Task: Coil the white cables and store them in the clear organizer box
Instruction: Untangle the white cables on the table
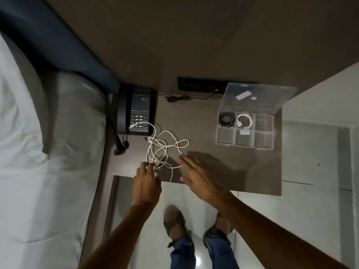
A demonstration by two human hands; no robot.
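Note:
A loose tangle of white cable lies on the dark nightstand top, one end draped onto the phone. My left hand reaches the tangle's near edge, its fingertips on the strands; whether they pinch is unclear. My right hand hovers flat, fingers straight, just right of the tangle. The clear organizer box stands open at the back right, lid up. A coiled white cable sits in its upper middle compartment and a black coil in the upper left one.
A dark desk phone sits at the back left with its cord hanging off the edge. A black cable runs to a wall socket panel. The bed is on the left. My feet stand on the tiled floor below.

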